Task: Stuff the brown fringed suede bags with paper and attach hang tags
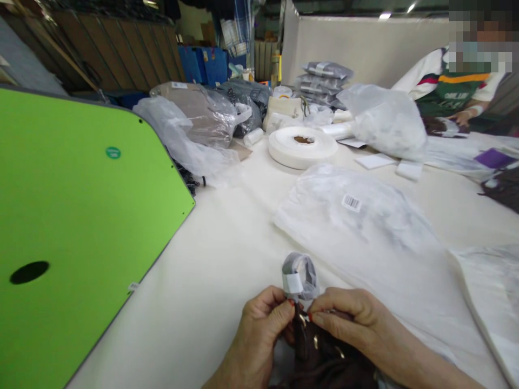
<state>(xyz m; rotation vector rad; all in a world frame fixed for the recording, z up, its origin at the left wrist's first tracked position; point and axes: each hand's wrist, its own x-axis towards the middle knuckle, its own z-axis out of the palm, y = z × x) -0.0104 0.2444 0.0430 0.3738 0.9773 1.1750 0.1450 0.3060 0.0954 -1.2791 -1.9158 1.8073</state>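
Observation:
Dark brown cloth [302, 346] with several small gold-coloured metal pieces along it lies at the near edge of the table. My left hand [259, 329] is closed, thumb and fingers pinching the upper edge of the cloth. From the right, my right hand [352, 319] pinches at the same edge, by a small whitish bit near one gold piece. Just beyond the fingertips stands a ring-shaped thing in clear plastic [310, 278] with a white label; whether it is joined to the cloth, I cannot tell. The lower cloth runs out of view.
A bright green board [89, 205] fills the left side. A white plastic bag [348, 232] with a barcode label lies ahead on the white table [182, 281]. Farther back are a roll of white tape [279, 148] and bagged goods [203, 111]. A person [454, 92] works at far right.

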